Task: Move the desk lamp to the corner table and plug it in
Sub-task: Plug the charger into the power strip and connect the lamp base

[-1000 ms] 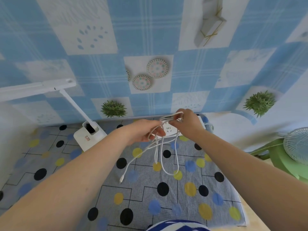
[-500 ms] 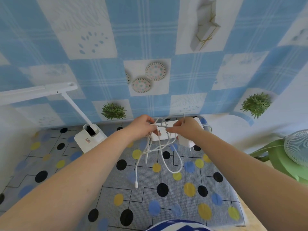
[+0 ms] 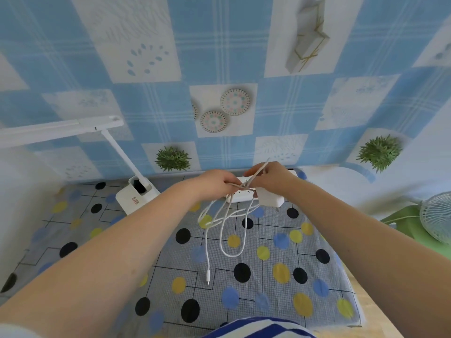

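Note:
The white desk lamp (image 3: 136, 191) stands at the back left of the table (image 3: 268, 276), its thin arm slanting up to a long flat head on the left. My left hand (image 3: 217, 182) and my right hand (image 3: 273, 176) meet above the table's back edge, both pinching a bundled white cable (image 3: 224, 230). Loops of the cable hang down, and its small end connector (image 3: 208, 280) dangles near the cloth. A white plug adapter (image 3: 269, 200) hangs under my right hand. Behind the hands lies a white power strip (image 3: 240, 195), partly hidden.
A grey cloth with black, yellow and blue dots covers the table. A blue-and-white patterned wall (image 3: 219, 69) rises right behind it. A green stand with a white fan (image 3: 436, 218) sits off the right edge. My striped shirt (image 3: 256, 329) shows at the bottom.
The cable loops have dropped lower and loosened, and the end connector hangs nearer the cloth. The plug adapter now hangs in view below my right hand. The lamp has not moved.

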